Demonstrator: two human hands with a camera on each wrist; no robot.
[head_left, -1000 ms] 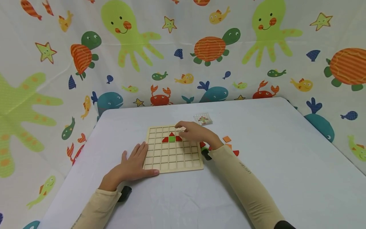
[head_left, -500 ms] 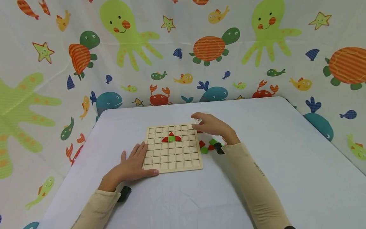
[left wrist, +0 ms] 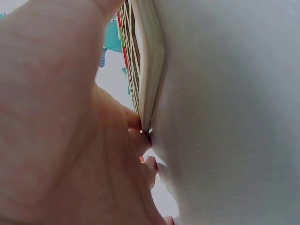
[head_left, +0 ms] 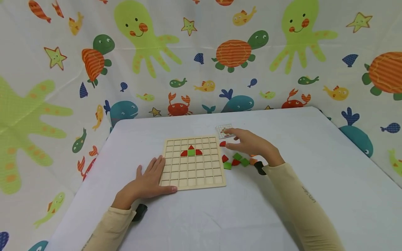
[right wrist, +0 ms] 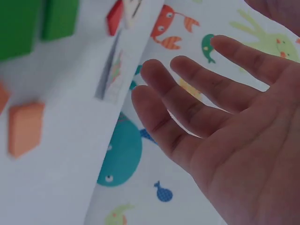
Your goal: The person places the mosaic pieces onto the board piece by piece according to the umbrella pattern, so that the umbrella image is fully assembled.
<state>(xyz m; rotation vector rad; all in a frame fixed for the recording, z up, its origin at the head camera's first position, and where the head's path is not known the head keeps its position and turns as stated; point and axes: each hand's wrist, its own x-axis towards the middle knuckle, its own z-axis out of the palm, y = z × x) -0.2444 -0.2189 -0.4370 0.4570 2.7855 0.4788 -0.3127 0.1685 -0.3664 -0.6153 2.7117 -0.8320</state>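
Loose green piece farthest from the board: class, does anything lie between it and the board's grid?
Yes: a red piece and the nearest green piece lie between the farthest green piece and the board. They lie flat, so lifting it over them would probably work. The left hand rests at the board's opposite edge.

Sea-animal-printed white curtain (head_left: pixel 207 38) upright behind white-topped table (head_left: pixel 201 223).

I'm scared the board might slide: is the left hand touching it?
Touching: the head view shows the left hand, thumb against the near edge of the board.
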